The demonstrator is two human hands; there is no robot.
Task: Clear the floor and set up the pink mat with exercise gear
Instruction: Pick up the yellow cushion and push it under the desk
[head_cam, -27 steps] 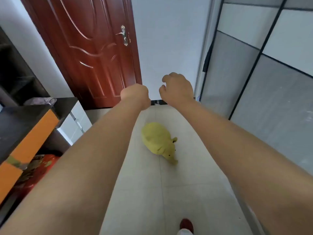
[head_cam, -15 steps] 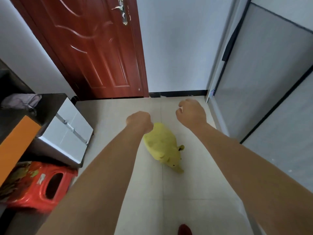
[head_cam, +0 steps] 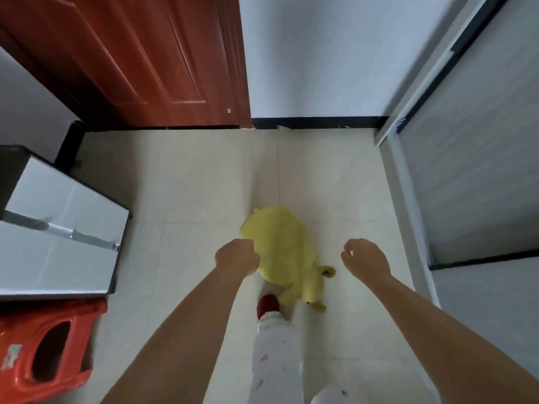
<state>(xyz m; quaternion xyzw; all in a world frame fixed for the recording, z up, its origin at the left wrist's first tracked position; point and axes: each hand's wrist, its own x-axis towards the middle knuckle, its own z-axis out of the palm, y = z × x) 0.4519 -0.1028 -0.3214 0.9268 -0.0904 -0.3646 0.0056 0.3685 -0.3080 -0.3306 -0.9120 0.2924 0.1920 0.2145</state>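
The step in hand looks like the clearing of the floor, with the pink mat and the exercise gear nowhere in view. Far to the left of both hands, a glossy red plastic stool with an oval handhole (head_cam: 43, 363) stands on the pale tiled floor (head_cam: 189, 185), and just above it sits a white-fronted cabinet with a metal strip handle (head_cam: 61, 231), both well apart from either grip. The left hand (head_cam: 236, 257) hangs forward on an outstretched bare arm, its fingers curled under into a loose fist that has hold of nothing; whether its knuckles touch the toy beneath or only hover over it cannot be told from this view. Just right of that grip, lying between the two hands, is the soft yellow plush toy (head_cam: 280, 252), flat on the tiles with its small limbs pointing toward the person. A foot in a dark red slipper (head_cam: 267, 306), below a white patterned trouser leg, is at the toy's near edge, under and between the grips. The right hand (head_cam: 366, 258) hovers to the toy's right, clear of it, thumb and forefinger nearly meeting and the other fingers loosely bent, empty as well. My judgement is that the next move calls for lowering both hands, opening the fingers and closing them on the plush body, which should give easily and lift without weight.
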